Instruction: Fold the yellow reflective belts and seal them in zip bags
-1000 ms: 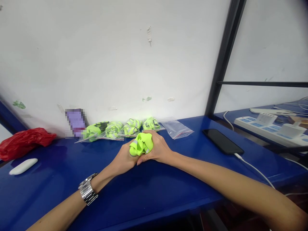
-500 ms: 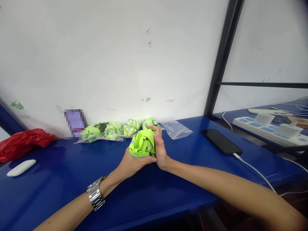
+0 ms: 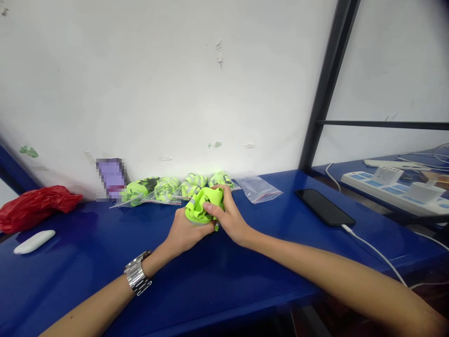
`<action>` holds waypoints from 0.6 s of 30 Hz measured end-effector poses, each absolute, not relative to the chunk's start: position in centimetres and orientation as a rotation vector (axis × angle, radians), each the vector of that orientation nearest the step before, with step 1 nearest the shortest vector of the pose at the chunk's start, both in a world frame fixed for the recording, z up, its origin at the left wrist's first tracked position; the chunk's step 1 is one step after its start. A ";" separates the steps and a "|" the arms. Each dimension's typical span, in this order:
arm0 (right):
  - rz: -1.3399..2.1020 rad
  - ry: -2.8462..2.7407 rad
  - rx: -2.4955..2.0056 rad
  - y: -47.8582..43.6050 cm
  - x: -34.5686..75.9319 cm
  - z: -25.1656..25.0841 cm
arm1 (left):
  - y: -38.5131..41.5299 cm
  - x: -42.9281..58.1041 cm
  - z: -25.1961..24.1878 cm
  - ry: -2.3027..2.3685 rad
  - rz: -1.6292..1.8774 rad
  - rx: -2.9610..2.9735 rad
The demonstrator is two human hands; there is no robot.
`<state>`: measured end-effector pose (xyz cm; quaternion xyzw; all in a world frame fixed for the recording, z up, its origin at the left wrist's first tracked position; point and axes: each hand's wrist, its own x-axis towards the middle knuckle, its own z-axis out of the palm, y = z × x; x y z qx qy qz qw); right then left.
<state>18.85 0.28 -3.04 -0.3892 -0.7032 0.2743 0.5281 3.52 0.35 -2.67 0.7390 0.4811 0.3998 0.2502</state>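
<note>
A bundled neon-yellow reflective vest (image 3: 198,209) with grey strips is held between both hands above the blue table (image 3: 168,295). My left hand (image 3: 185,231) cups it from below and the left, its thumb along the lower edge. My right hand (image 3: 229,215) grips the right side, with the thumb pressed onto the top folds. Behind them, several similar neon bundles in clear bags (image 3: 166,189) stand in a row against the wall. Right of that row lies a flat clear zip bag (image 3: 259,188).
At the left are a red plastic bag (image 3: 38,206), a white oval object (image 3: 34,242) and a pixelated purple phone-like item (image 3: 112,178). To the right lies a black phone (image 3: 324,206) on a white cable. Beyond a black metal post (image 3: 324,89) sits a power strip (image 3: 396,189).
My right thumb has moved from the bundle's side onto its top and presses into the folds. The vest and both hands have shifted slightly left, and the bundle looks more squeezed.
</note>
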 end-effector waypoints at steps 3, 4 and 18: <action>0.177 -1.866 -0.864 0.1 20.2 -1.0 | 0.7 3.0 -2.0 1.346 1.021 2.225; 0.053 -1.982 -0.800 0.2 20.7 -0.5 | 0.8 2.8 -1.9 1.338 0.970 2.321; -0.215 -2.435 -0.179 3.5 22.4 -2.6 | 0.6 2.3 -0.7 1.334 0.746 2.304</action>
